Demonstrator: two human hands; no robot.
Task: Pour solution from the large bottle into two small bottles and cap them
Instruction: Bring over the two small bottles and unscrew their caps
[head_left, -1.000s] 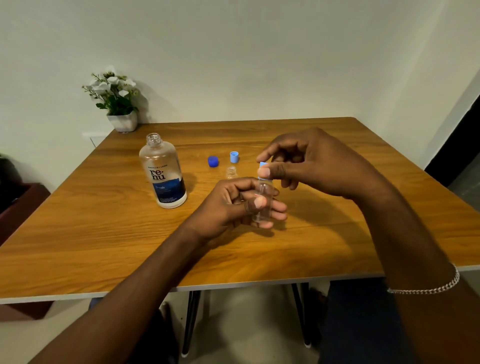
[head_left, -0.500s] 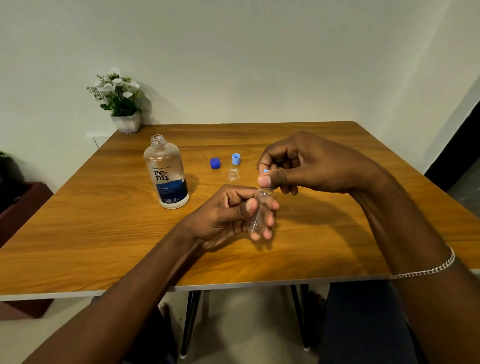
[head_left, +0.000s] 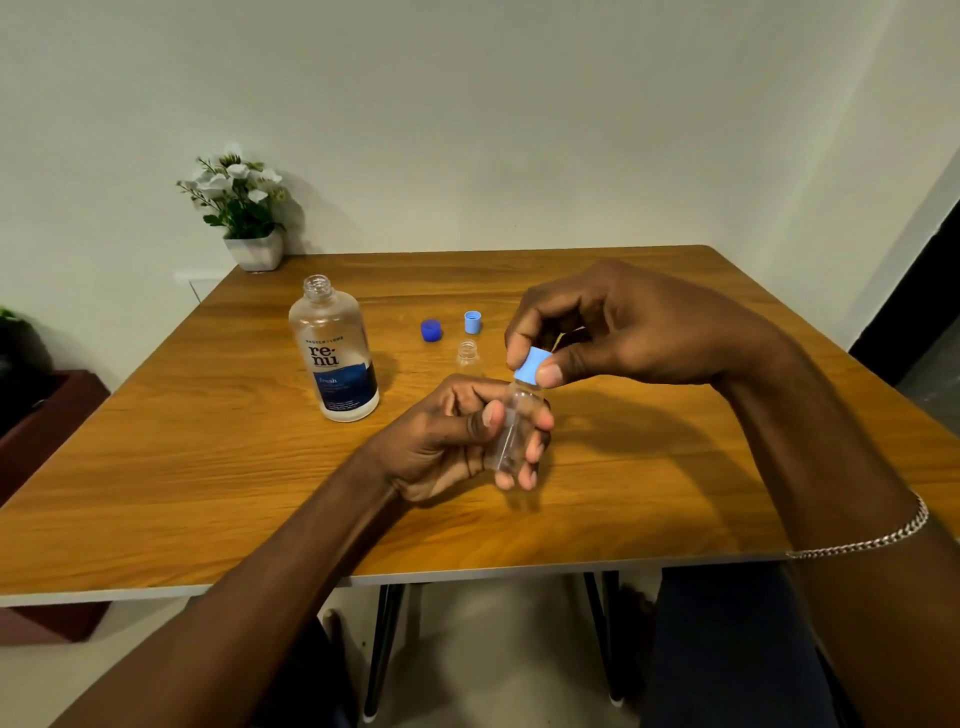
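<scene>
My left hand (head_left: 452, 436) grips a small clear bottle (head_left: 511, 426), tilted slightly, just above the wooden table (head_left: 208, 467). My right hand (head_left: 613, 327) pinches a light blue cap (head_left: 530, 366) sitting on that bottle's neck. The large clear bottle (head_left: 335, 353) with a blue "re-nu" label stands uncapped to the left. Behind my left hand a second small clear bottle (head_left: 467, 353) stands open, mostly hidden. A dark blue cap (head_left: 431, 330) and another light blue cap (head_left: 472, 322) lie behind it.
A white pot of white flowers (head_left: 244, 218) sits at the table's far left corner against the wall. A dark red box (head_left: 47, 421) is on the floor to the left. Black table legs (head_left: 382, 654) show below the near edge.
The small bottle has tipped slightly in my left hand. My right hand's fingers have shifted around the light blue cap, which now shows more clearly on the bottle's neck.
</scene>
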